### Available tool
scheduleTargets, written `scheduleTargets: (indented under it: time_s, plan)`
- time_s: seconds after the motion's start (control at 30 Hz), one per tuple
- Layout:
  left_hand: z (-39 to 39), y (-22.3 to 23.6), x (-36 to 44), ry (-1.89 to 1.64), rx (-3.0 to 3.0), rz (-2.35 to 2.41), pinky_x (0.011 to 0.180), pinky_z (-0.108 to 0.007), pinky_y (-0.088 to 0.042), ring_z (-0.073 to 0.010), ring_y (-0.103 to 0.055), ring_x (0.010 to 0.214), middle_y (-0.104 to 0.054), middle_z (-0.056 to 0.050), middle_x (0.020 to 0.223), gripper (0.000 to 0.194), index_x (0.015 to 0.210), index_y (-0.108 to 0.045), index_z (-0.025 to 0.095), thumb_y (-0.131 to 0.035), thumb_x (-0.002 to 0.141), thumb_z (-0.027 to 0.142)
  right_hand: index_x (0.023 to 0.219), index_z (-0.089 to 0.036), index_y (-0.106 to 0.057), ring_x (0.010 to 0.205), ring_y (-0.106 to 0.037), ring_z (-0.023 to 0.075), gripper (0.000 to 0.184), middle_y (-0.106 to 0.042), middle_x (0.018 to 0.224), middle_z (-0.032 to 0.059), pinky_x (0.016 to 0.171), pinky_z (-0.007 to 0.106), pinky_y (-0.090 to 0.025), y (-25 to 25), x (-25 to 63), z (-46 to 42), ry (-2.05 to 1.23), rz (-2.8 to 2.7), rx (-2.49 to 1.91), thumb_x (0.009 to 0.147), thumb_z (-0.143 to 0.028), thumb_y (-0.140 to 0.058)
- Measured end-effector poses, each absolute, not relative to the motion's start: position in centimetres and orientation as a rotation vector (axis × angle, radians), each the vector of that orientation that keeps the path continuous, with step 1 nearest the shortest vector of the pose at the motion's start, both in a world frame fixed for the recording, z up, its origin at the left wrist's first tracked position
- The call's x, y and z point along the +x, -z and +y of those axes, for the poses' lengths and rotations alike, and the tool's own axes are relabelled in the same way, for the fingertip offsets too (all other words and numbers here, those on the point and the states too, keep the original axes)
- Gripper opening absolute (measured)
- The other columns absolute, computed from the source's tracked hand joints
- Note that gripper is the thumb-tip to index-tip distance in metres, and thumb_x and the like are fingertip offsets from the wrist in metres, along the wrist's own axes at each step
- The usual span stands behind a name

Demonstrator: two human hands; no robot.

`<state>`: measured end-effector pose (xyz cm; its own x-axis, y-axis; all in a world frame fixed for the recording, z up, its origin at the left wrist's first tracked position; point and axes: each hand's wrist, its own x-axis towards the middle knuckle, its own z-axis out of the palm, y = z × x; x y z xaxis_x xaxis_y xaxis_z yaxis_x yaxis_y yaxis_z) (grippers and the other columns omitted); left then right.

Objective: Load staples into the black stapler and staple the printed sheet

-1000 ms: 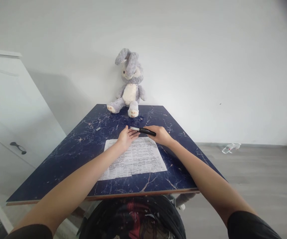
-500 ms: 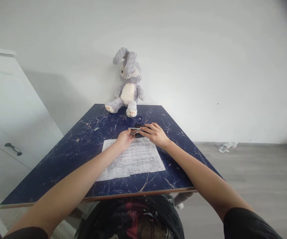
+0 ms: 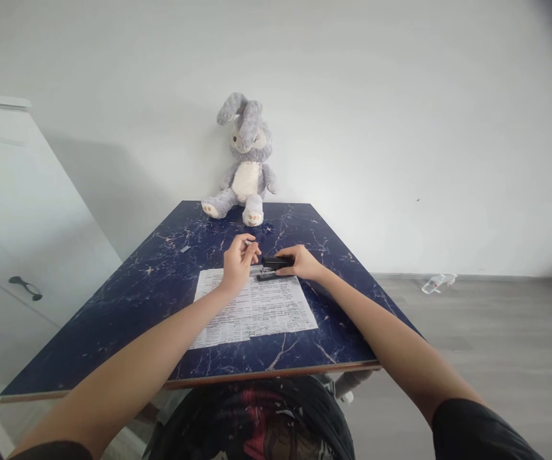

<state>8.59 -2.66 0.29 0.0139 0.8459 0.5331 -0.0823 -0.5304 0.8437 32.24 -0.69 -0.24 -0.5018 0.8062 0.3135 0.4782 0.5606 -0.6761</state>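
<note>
In our right hand (image 3: 306, 263) we hold a black stapler (image 3: 275, 262), thumb below and fingers above, over the far edge of the printed papers (image 3: 266, 313). Its upper and lower arms stand apart, with a silver part between them; whether any staples lie inside is too small for us to tell, and we cannot tell whether the stapler touches the sheets. Our left hand (image 3: 236, 263) is narrow, its fingers bent close to the thumb, just beside the stapler's front end; we cannot tell if something tiny is pinched there.

The papers lie flat on our blue marbled table (image 3: 127, 338), with a small grey strip (image 3: 186, 248) to their left. At the far end we see a grey plush rabbit (image 3: 247, 179) sitting against the wall (image 3: 400, 128). To our left stands a white cabinet (image 3: 22, 198) with a dark handle (image 3: 25, 287), its contents hidden from us. A clear plastic item (image 3: 436, 283) lies on the floor (image 3: 487, 345) by the wall.
</note>
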Motion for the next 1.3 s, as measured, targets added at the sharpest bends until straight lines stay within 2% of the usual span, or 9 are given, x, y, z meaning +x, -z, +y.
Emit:
scheduleTargets:
  time_s: [0.1, 0.17, 0.27, 0.37, 0.57, 0.73, 0.9, 1.17, 1.3]
  plan:
    - [-3.4, -0.4, 8.8, -1.456, 1.711, 0.810, 0.073, -0.027, -0.047, -0.0171, -0.057, 0.066, -0.062, 0.000, 0.070, 0.019, 0.099, -0.078, 0.023, -0.071, 0.097, 0.040, 0.106, -0.017, -0.080, 0.080, -0.071, 0.0207, 0.036, -0.079, 0.092, 0.0022, 0.075, 0.030, -0.052, 0.6, 31.8, -0.8, -0.638, -2.232, -0.991, 0.075, -0.035, -0.087]
    - [-3.7, -0.4, 8.9, -1.391, 1.773, 0.780, 0.080, -0.028, -0.047, -0.0187, -0.058, 0.071, -0.063, -0.002, 0.074, 0.022, 0.108, -0.081, 0.023, -0.070, 0.097, 0.038, 0.108, -0.018, -0.079, 0.083, -0.072, 0.0217, 0.037, -0.079, 0.095, 0.0036, 0.078, 0.031, -0.053, 0.5, 31.7, -0.8, -0.555, -2.291, -0.946, 0.078, -0.037, -0.087]
    - [-3.7, -0.4, 9.0, -1.356, 1.833, 0.698, 0.089, -0.029, -0.047, -0.0201, -0.061, 0.081, -0.068, -0.004, 0.087, 0.033, 0.128, -0.076, 0.024, -0.067, 0.099, 0.035, 0.123, -0.020, -0.075, 0.101, -0.073, 0.0260, 0.046, -0.079, 0.113, 0.0090, 0.091, 0.036, -0.055, 0.0, 31.8, -1.0, -0.410, -2.307, -0.794, 0.085, -0.044, -0.084]
    - [-3.7, -0.2, 9.0, -1.328, 1.838, 0.658, 0.093, -0.030, -0.047, -0.0196, -0.062, 0.082, -0.069, -0.005, 0.090, 0.039, 0.137, -0.070, 0.023, -0.065, 0.100, 0.032, 0.133, -0.022, -0.068, 0.115, -0.069, 0.0282, 0.051, -0.075, 0.124, 0.0128, 0.101, 0.043, -0.054, -0.9, 31.7, -1.6, -0.265, -2.189, -0.660, 0.092, -0.049, -0.079]
    - [-4.6, -0.5, 8.8, -1.271, 1.602, 0.713, 0.094, -0.029, -0.049, -0.0207, -0.069, 0.086, -0.071, -0.004, 0.086, 0.046, 0.142, -0.062, 0.021, -0.070, 0.097, 0.026, 0.141, -0.024, -0.062, 0.121, -0.064, 0.0289, 0.041, -0.067, 0.131, 0.0153, 0.104, 0.049, -0.054, -2.0, 30.8, -3.2, 0.082, -2.195, -0.525, 0.101, -0.036, -0.067]
    - [-4.8, -0.7, 8.7, -1.286, 1.589, 0.777, 0.092, -0.028, -0.049, -0.0238, -0.073, 0.090, -0.074, -0.005, 0.087, 0.036, 0.129, -0.069, 0.020, -0.074, 0.093, 0.018, 0.142, -0.027, -0.063, 0.112, -0.067, 0.0261, 0.037, -0.069, 0.126, 0.0132, 0.097, 0.046, -0.056, -2.2, 30.1, -3.8, 0.197, -2.260, -0.452, 0.106, -0.024, -0.057]
    - [-4.5, -0.5, 8.5, -1.279, 1.740, 0.802, 0.090, -0.027, -0.050, -0.0238, -0.075, 0.087, -0.076, -0.005, 0.088, 0.037, 0.129, -0.069, 0.020, -0.073, 0.092, 0.016, 0.139, -0.026, -0.065, 0.102, -0.068, 0.0244, 0.035, -0.074, 0.120, 0.0119, 0.089, 0.043, -0.056, -2.3, 29.9, -3.9, 0.318, -2.272, -0.425, 0.106, -0.021, -0.056]
    - [-4.2, -0.6, 8.5, -1.248, 1.868, 0.801, 0.082, -0.027, -0.051, -0.0245, -0.075, 0.082, -0.077, -0.005, 0.084, 0.034, 0.126, -0.068, 0.022, -0.073, 0.093, 0.028, 0.128, -0.024, -0.071, 0.094, -0.067, 0.0229, 0.026, -0.077, 0.111, 0.0102, 0.083, 0.041, -0.055, -2.3, 30.0, -3.9, 0.416, -2.256, -0.444, 0.107, -0.021, -0.055]
    - [-4.3, -0.2, 8.3, -1.294, 1.990, 0.806, 0.075, -0.026, -0.048, -0.0221, -0.072, 0.075, -0.076, -0.005, 0.082, 0.037, 0.129, -0.065, 0.022, -0.070, 0.096, 0.037, 0.120, -0.022, -0.072, 0.090, -0.065, 0.0224, 0.020, -0.077, 0.106, 0.0089, 0.079, 0.039, -0.052, -2.4, 30.1, -3.8, 0.485, -2.233, -0.458, 0.106, -0.020, -0.058]
